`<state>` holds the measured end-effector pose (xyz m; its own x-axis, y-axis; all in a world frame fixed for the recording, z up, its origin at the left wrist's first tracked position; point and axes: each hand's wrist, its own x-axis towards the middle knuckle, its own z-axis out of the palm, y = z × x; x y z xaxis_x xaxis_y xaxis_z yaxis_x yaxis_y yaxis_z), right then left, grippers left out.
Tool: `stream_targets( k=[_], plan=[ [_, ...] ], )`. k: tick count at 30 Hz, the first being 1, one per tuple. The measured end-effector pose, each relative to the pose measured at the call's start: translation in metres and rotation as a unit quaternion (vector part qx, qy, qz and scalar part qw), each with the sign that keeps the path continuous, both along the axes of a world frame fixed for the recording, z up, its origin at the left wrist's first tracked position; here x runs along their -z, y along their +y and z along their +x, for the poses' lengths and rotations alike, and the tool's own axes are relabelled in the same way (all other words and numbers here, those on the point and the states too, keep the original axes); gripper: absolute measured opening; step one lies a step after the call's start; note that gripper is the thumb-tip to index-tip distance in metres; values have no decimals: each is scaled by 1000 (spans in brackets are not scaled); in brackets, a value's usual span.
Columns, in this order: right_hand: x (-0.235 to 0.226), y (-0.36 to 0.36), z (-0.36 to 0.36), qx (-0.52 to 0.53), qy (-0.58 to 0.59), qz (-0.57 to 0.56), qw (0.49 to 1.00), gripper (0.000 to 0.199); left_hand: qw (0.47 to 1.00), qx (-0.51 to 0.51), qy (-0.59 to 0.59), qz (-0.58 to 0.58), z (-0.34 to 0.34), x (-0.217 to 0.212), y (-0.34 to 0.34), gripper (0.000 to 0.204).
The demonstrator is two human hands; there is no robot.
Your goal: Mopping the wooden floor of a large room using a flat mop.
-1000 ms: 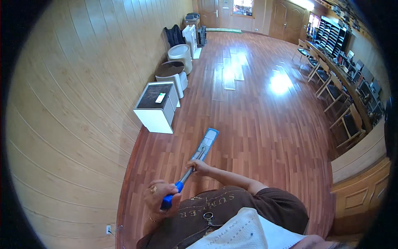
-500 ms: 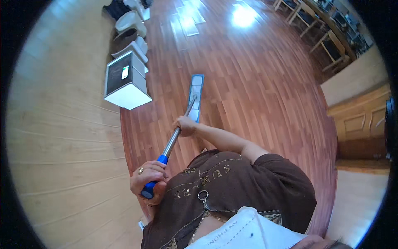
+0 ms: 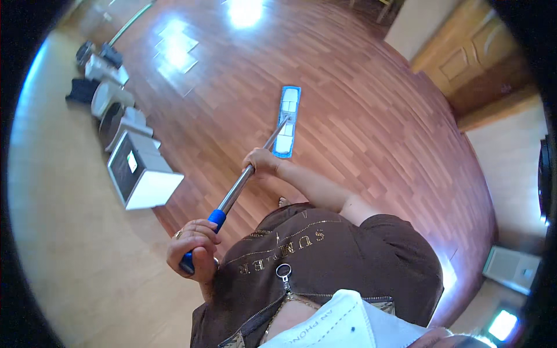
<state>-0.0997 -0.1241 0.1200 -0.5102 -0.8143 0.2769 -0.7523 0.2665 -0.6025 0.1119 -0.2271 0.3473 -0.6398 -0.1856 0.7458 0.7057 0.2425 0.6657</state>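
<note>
A long-handled flat mop (image 3: 235, 190) runs slantwise from my body out over the wood floor. My left hand (image 3: 194, 248) is closed round its blue end grip, with a ring on one finger. Farther along, my right hand (image 3: 262, 162) wraps the shiny metal pole. The mop's rectangular head (image 3: 284, 142), blue-edged with pale panels on top, lies flat on the boards ahead of me. The underside of its pad is hidden.
Along the wall at left stand a white box-shaped unit (image 3: 152, 181) and white seats (image 3: 110, 100). A carved wooden door (image 3: 464, 58) is at the upper right. A pale boxy appliance (image 3: 512, 268) stands at lower right. Bright light reflects off the glossy floor (image 3: 360, 110).
My view has turned to the right, so the white unit and seats sit lower and farther left. The mop head has shifted slightly up and right in view. Both hands keep their hold.
</note>
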Motion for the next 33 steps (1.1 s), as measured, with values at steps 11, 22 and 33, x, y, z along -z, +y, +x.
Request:
stream_targets(
  k=[11, 22, 33],
  plan=[
    [-38, 97, 25, 262, -103, 2, 960, 8, 973, 227, 6, 32, -75, -28, 1, 13],
    [-44, 226, 98, 493, -136, 7, 859, 14, 845, 527, -75, 52, -148, -26, 84, 15],
    [-21, 300, 244, 714, -147, 19, 685, 10, 645, 751, -137, -16, -138, -10, 197, 11]
  ],
)
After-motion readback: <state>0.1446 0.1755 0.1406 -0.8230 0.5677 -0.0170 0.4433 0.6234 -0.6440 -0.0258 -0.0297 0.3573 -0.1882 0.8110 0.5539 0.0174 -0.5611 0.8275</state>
